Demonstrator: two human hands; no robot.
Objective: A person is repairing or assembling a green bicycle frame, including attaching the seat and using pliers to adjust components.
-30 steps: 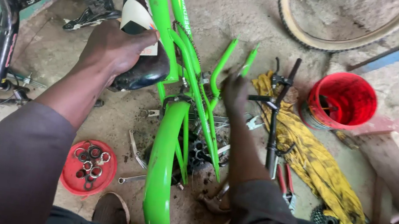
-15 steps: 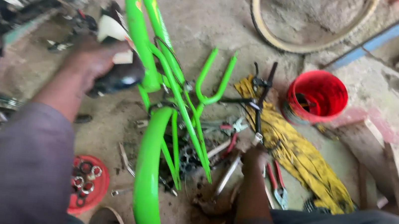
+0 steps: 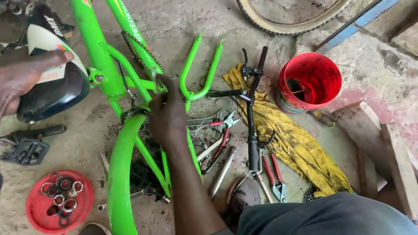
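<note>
The green bike frame lies on the gritty concrete floor, running from the top left down to a green mudguard at the bottom centre. It looks stiff and fairly heavy, its painted tubes smooth and likely slick, so the tube joints and the saddle seem the surest places to hold. The left hand lies over the black-and-white saddle, palm down, fingers spread and curled over its top. The right hand reaches in from below with the forearm straight and the wrist slightly bent, fingers pinched together at the junction where the thin stays meet the frame; whether they grip a small part there I cannot tell. Just beyond stands a loose green fork, tips up. To the right lie black handlebars, pliers and a yellow cloth, with a red bucket past them and a tyre at the top. At lower left a red lid holds metal rings, near a black pedal.
</note>
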